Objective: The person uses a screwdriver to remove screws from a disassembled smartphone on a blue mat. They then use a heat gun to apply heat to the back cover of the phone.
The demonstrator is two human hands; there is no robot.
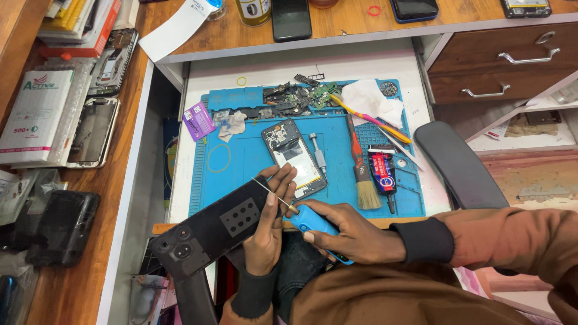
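Note:
My left hand grips a black phone back cover with camera holes, holding it tilted over my lap at the desk's front edge. In my right hand is a blue-handled screwdriver; its thin metal shaft points up-left across the cover's upper edge, touching my left fingers. Just beyond my left fingers an opened phone body lies face down on the blue work mat.
On the mat lie a brush, a glue tube, a metal driver bit, tweezers, a toothbrush, a white cloth and several circuit parts. Phones and boxes sit on the left counter. Drawers stand at right.

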